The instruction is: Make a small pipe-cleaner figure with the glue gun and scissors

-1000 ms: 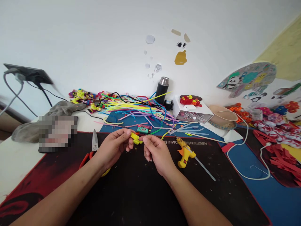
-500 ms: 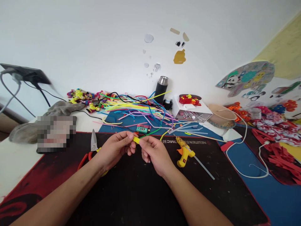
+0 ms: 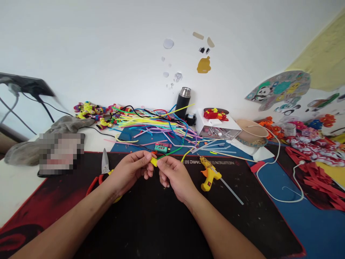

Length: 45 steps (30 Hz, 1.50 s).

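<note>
A small yellow piece (image 3: 153,161), perhaps a bent pipe cleaner, is pinched between my two hands over the black mat. My left hand (image 3: 136,166) grips its left end with thumb and forefinger. On the other end, my right hand (image 3: 172,172) closes its thumb and fingertips; much of the piece is hidden by the fingers. Left of my left hand lie scissors (image 3: 105,163) with red-and-yellow handles, partly covered by my forearm. To the right of my right hand, a yellow hot glue gun (image 3: 209,176) rests with a clear glue stick in its back.
Many coloured pipe cleaners (image 3: 156,120) are heaped at the back, near a black thermos (image 3: 183,104). A white box (image 3: 218,126) and a straw hat-like bowl (image 3: 252,131) stand right of them. A phone-like slab (image 3: 61,154) lies left. Red strips (image 3: 316,180) cover the far right.
The whole view has shifted slightly, so things appear a little further left. Both hands keep their pinch on the yellow piece, which has turned slightly between the fingers.
</note>
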Available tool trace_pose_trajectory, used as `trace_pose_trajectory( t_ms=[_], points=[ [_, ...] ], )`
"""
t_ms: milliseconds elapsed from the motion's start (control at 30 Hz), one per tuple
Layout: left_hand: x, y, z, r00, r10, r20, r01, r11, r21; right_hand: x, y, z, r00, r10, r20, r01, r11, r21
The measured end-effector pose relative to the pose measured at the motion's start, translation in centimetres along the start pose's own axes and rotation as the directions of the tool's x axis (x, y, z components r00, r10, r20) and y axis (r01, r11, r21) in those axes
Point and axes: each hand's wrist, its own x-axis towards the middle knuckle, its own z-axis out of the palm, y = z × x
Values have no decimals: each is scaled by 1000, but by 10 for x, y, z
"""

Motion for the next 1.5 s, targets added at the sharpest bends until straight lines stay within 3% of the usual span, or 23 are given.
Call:
trace_pose_trajectory(
  t_ms=[333, 467, 600, 733, 933, 1100, 1267, 1500],
  points=[
    [3, 4, -9, 991, 21, -129, -20, 1000, 10, 0, -16, -3, 998, 11, -66, -2, 990, 144],
    [3, 3, -6, 998, 19, -62, -6, 977, 213, 1, -12, -5, 996, -9, -86, 21, 990, 141],
    [2, -5, -3, 993, -30, 116, -33, 865, 501, 2, -4, -7, 989, -103, -110, 108, 994, 36],
    [-1, -12, 0, 973, 23, 231, -180, 707, 684, 4, 4, -8, 973, -209, -93, 194, 970, -144],
    [1, -19, -9, 931, 166, 324, -362, 517, 775, 5, 1, -1, 964, -223, -142, 187, 956, -227],
    [6, -27, -19, 876, 272, 398, -478, 387, 788, -17, -20, -1, 961, -203, -186, 128, 927, -352],
    [6, -27, -20, 863, 353, 360, -476, 332, 815, -56, -36, -28, 921, -242, -305, 15, 806, -592],
    [3, -19, -15, 840, 426, 336, -484, 306, 820, -103, -36, -87, 811, -185, -556, -112, 882, -458]
  ],
)
